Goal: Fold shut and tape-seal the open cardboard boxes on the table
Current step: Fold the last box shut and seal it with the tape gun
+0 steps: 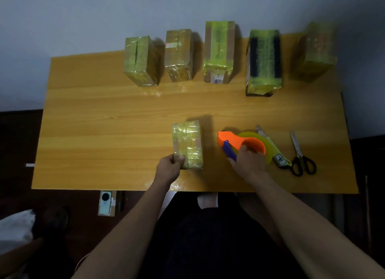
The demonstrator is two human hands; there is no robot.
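A small cardboard box (188, 146), wrapped in yellowish tape, lies on the near middle of the wooden table (104, 122). The left hand (169, 166) grips its near left corner, thumb on top and the other fingers curled round the near end. Just right of that box, apart from it, stands an orange tape dispenser (242, 145) with a blue handle and a roll of yellow tape. The right hand (249, 161) lies over the near part of the dispenser, its fingers curled round the handle and the rim of the orange hub.

Right of the dispenser a utility knife (275, 151) lies slantwise, partly hidden behind the tape roll. Further right, near the knife's near end, lie black-handled scissors (301, 157) with blades pointing away.

Along the far edge of the table five more taped boxes stand in a row: the leftmost box (141, 60), a narrower second box (179, 53), a tall middle box (218, 51), a box with dark stripes (264, 60) under its tape, and a blurred rightmost box (314, 51) at the far right corner. All are closed and covered in glossy tape.

Below the near edge of the table, to the left, a phone (106, 202) rests on a small carton, camera side up
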